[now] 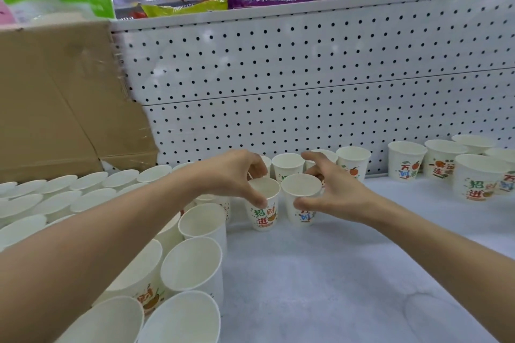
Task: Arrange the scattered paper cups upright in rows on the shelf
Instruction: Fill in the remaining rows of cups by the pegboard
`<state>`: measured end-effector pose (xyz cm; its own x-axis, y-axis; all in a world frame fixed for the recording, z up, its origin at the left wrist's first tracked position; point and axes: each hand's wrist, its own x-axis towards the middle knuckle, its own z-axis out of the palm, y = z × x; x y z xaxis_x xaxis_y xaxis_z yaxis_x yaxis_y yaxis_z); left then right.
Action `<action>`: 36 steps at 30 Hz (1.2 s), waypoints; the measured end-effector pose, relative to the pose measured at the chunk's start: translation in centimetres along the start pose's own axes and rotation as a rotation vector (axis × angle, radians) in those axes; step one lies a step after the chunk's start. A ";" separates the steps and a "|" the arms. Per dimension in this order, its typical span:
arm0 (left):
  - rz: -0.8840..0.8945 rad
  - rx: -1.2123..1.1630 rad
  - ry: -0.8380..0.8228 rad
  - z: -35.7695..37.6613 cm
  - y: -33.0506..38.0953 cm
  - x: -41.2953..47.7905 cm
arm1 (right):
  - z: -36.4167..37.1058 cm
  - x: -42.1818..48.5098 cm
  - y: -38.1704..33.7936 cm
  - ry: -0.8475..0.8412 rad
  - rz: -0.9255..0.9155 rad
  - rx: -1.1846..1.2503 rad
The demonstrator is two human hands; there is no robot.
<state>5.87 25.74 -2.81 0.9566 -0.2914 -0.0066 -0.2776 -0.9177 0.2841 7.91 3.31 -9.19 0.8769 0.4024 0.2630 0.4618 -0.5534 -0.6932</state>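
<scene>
招财进 is printed on the centre cup [263, 216]; on the neighbouring cup [302, 189] the lettering is half covered. 万 is read on a back-row cup [407, 167], 招 and 进 on the right-hand cup [478, 184].

Cardboard box [55, 106] at back-left corner of shelf [334, 273], against pegboard [306, 64]. Packed cups [192, 267] fill the left edge, front to back. Back row of cups [352, 160] along mid back edge; left cup [263, 203] and right cup [302, 198] side by side just before it. Cup cluster [446, 159] at back-right corner.
</scene>
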 end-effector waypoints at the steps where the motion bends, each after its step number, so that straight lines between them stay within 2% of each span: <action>1: 0.001 -0.001 -0.003 -0.1 -0.3 0.0 | 0.3 0.2 0.0 0.018 -0.002 -0.005; 15: -0.011 -0.064 0.016 -0.3 -2.2 -0.6 | 2.2 1.1 -0.3 0.069 0.058 0.036; 25: -0.027 -0.009 0.064 -0.5 -1.6 -1.1 | 2.4 0.2 -1.3 0.086 0.092 0.045; 31: 0.070 0.188 0.204 -0.7 3.8 -5.0 | -0.1 -4.9 -2.0 0.179 -0.025 -0.077; 33: 0.127 0.261 0.297 -0.3 6.8 -6.9 | -1.4 -7.7 -2.0 0.227 -0.042 -0.105; 36: 0.184 0.087 0.409 1.7 11.3 -9.2 | -3.6 -12.2 -1.4 0.356 -0.061 -0.128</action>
<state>-6.25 17.60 -1.14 0.8422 -0.3375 0.4205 -0.4360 -0.8851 0.1629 -2.98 -3.44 -9.01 0.8281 0.1718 0.5335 0.5082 -0.6318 -0.5853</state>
